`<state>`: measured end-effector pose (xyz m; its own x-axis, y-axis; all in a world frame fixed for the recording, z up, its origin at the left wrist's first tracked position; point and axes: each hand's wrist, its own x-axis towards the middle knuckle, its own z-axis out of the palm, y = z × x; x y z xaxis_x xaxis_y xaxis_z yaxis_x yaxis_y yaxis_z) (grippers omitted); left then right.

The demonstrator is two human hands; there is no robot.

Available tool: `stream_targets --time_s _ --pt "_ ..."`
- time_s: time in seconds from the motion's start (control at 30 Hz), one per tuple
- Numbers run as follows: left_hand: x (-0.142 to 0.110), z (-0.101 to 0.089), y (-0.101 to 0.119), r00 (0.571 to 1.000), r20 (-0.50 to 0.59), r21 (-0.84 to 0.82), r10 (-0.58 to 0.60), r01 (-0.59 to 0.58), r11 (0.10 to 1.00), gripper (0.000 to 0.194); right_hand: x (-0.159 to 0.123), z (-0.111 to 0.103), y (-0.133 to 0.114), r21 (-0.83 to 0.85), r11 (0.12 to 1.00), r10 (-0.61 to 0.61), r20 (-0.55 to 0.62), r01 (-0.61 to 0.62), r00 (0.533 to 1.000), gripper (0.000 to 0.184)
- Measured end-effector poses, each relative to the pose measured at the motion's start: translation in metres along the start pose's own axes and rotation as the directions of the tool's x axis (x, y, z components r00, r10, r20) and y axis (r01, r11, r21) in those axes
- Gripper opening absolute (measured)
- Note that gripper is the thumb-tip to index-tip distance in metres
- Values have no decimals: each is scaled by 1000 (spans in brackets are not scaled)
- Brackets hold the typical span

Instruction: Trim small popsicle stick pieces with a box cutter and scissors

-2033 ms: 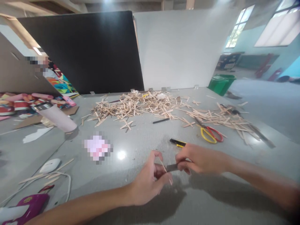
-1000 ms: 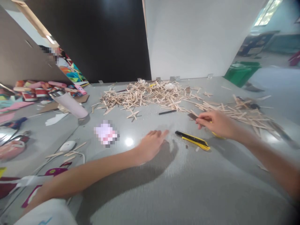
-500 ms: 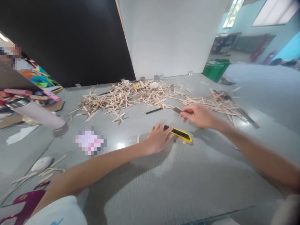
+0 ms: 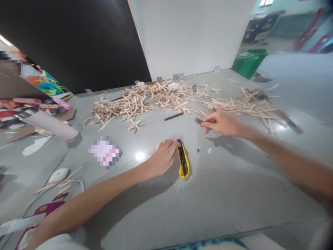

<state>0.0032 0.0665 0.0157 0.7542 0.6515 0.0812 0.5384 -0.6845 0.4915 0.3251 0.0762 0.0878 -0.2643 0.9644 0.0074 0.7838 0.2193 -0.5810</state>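
My left hand (image 4: 165,157) is low over the grey table, its fingers closed at the upper end of a yellow and black utility knife (image 4: 184,163). The knife lies almost lengthwise toward me; its tip is hidden by my fingers. To the right, my right hand (image 4: 221,123) pinches a small flat grey-brown piece (image 4: 199,121) between thumb and fingers, held above the table. Its exact kind cannot be made out. A thin black stick (image 4: 174,116) lies just beyond the hands.
A wide heap of wooden sticks (image 4: 145,99) spreads along the back by a white panel (image 4: 192,38), with more sticks (image 4: 241,107) at right. A pale tumbler (image 4: 52,123) lies at left near a white glue gun-like cord item (image 4: 58,175). A green bin (image 4: 248,64) stands beyond.
The utility knife has swung from pointing rightward to pointing toward me, with my left hand moving slightly left. My right hand still pinches the flat piece. The view has shifted a little.
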Motion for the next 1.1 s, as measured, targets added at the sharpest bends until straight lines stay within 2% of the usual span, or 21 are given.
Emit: stream_targets --time_s 0.1,0.17,0.27,0.33,0.43,0.5,0.57,0.63,0.7,0.77,0.8,0.9,1.0,1.1 --pt "-12 -4 11 990 -23 -51 -141 139 989 27 2 5 0 28 1000 5 64 -7 998 40" --pt "-16 -2 19 978 -24 -76 -208 205 976 39 3 9 -2 49 998 33 94 -38 995 36" --pt "-18 8 28 975 -6 -79 -223 222 972 59 5 16 -6 43 997 62 124 -68 990 37" --pt "-18 15 29 979 -2 -105 -203 201 974 51 5 21 -8 62 995 70 155 -81 985 38" --pt "-19 19 27 988 -13 -203 -154 148 968 22 3 28 -11 118 989 68 195 -92 978 38" --pt "-20 17 25 993 -3 -236 -117 113 965 18 1 30 -13 141 986 68 172 -93 983 36" --pt "-22 14 23 996 2 -202 -84 83 976 18 -1 30 -17 147 984 85 117 -102 989 33" --pt "-23 14 22 999 -27 -94 -42 39 995 27 -2 30 -21 158 981 100 71 -110 992 30" --pt "-23 16 21 999 -38 27 28 -27 999 50 -3 30 -24 198 974 102 57 -112 993 29" --pt "-22 20 18 996 3 107 86 -86 991 64 -3 34 -26 282 952 103 68 -118 992 30" --pt "-21 22 16 995 24 127 101 -103 987 64 -3 36 -26 336 934 105 73 -124 992 31" --pt "-19 24 13 994 32 150 109 -112 982 41 -2 47 -24 485 865 123 51 -133 991 32" --pt "-18 23 12 994 -2 92 113 -112 989 17 -1 56 -21 543 828 143 37 -140 989 32" --pt "-18 20 13 993 -59 0 104 -104 995 18 0 59 -18 595 790 164 31 -150 986 28"
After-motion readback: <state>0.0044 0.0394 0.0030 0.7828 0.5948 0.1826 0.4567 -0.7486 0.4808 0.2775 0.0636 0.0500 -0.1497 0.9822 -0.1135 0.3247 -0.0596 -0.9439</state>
